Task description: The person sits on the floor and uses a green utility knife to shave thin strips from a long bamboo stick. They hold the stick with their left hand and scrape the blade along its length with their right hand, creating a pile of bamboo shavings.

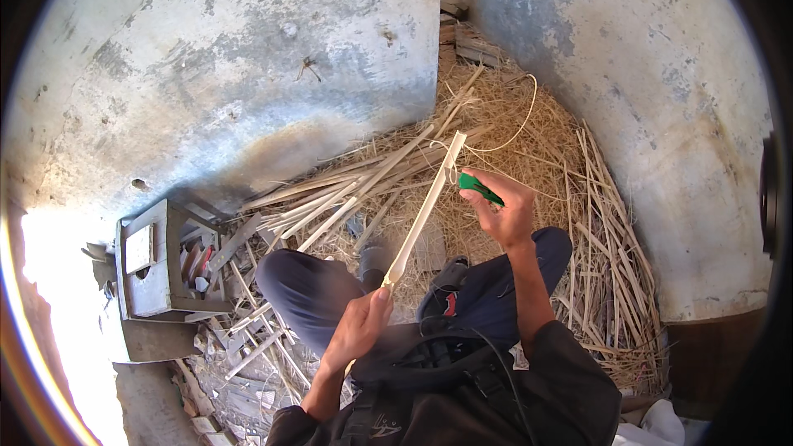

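A long, pale split-bamboo strip (pixel 424 213) slants up and away from my left hand (pixel 360 324), which is closed around its near end. Its hollow side shows, with a node close to my fingers. My right hand (pixel 507 211) is closed on a small green-handled tool (pixel 481 187) beside the strip's far part. The working edge of the tool is too small to make out. Thin curled shavings (pixel 452 172) hang at the strip by the tool. Both hands are in front of my bent knees.
Dry shavings (pixel 516 149) cover the floor ahead. Loose bamboo strips (pixel 347 190) lie to the left, and a heap of thin sticks (pixel 607 256) lines the right wall. A worn wooden box (pixel 157 272) with items inside stands at left. Walls (pixel 644 74) enclose the corner.
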A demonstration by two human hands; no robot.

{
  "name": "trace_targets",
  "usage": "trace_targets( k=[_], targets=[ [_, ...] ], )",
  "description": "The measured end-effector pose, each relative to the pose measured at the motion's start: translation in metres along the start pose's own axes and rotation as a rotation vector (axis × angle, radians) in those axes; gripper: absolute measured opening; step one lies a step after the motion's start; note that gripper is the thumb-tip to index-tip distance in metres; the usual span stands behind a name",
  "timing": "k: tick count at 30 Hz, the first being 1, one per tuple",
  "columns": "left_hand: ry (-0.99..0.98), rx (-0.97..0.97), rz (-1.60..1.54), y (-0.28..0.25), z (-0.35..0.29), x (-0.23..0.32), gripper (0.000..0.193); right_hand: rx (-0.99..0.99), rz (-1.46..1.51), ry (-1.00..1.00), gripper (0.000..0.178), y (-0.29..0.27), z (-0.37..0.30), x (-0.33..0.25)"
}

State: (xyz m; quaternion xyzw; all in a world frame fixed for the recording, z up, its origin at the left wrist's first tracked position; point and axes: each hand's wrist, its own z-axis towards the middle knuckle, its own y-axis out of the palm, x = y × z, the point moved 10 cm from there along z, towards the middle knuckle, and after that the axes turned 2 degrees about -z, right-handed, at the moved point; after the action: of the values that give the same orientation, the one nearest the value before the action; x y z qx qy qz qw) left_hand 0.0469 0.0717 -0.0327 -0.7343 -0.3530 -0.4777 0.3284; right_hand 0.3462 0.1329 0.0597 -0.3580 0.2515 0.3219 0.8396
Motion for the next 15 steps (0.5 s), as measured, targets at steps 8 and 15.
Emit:
trace_targets(
  k=[8,15],
  targets=[
    [0.074,0.002,0.034,0.002,0.004,-0.002,0.057,0.008,-0.019,-0.02,0.033,0.006,-0.003,0.006],
    [-0.017,0.007,-0.002,-0.005,0.008,-0.02,0.05,-0.023,0.046,0.036,0.034,0.017,-0.005,0.007]
  ],
)
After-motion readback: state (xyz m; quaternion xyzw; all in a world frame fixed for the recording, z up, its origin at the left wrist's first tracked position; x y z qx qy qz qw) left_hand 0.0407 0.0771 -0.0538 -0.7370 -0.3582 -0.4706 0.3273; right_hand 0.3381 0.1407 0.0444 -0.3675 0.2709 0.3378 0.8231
